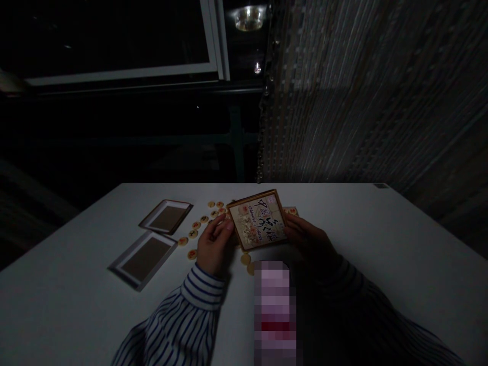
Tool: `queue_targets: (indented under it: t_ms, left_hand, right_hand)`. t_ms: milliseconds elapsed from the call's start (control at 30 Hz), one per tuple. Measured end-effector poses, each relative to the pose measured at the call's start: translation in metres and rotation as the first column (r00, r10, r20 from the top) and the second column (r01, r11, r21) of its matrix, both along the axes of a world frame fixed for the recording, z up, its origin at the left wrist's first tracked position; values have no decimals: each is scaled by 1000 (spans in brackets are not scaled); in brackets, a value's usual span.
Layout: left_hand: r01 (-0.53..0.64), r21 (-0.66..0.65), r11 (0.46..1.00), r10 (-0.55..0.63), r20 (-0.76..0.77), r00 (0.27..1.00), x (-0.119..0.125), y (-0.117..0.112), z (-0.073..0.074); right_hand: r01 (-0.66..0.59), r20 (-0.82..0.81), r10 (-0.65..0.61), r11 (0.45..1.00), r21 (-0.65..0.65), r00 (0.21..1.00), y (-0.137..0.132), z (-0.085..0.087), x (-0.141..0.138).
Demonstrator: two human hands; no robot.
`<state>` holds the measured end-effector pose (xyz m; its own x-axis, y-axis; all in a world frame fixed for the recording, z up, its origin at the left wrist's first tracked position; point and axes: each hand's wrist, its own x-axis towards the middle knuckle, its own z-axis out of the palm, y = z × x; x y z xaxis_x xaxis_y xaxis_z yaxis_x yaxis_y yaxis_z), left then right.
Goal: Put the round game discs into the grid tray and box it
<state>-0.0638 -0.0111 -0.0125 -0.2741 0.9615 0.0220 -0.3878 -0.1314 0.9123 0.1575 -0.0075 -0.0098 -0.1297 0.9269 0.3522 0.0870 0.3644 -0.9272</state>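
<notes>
A square Chinese chess box lid (259, 219) with printed characters is held just above the white table (381, 254), tilted toward me. My left hand (213, 246) grips its left edge with the fingers curled round it. My right hand (310, 239), in shadow, grips its right edge. Several round wooden chess pieces (194, 231) with red and dark marks lie scattered on the table to the left of and behind the lid; two more (247, 262) lie just below it.
Two shallow open box trays lie left of the hands, one further back (166, 216) and one nearer (143, 258). A curtain (362, 101) hangs behind the table on the right, a dark window (114, 51) on the left. The room is dim.
</notes>
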Motion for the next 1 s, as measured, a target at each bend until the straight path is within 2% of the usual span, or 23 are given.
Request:
queue_targets:
  t_ms: [233, 467, 767, 1000]
  left_hand:
    - [-48, 77, 996, 52, -52, 997, -1, 0, 3]
    - [-47, 114, 992, 68, -191, 979, -5, 2, -3]
    - [-46, 94, 995, 66, -230, 971, -3, 0, 3]
    - [-51, 47, 998, 57, -152, 987, -5, 2, -2]
  right_hand:
    - [-17, 142, 8, 998, 59, 990, 3, -6, 6]
    - [57, 300, -100, 987, 149, 949, 1, -1, 6]
    - [78, 305, -147, 971, 227, 941, 0, 2, 5]
    - [121, 263, -179, 967, 223, 948, -3, 10, 1]
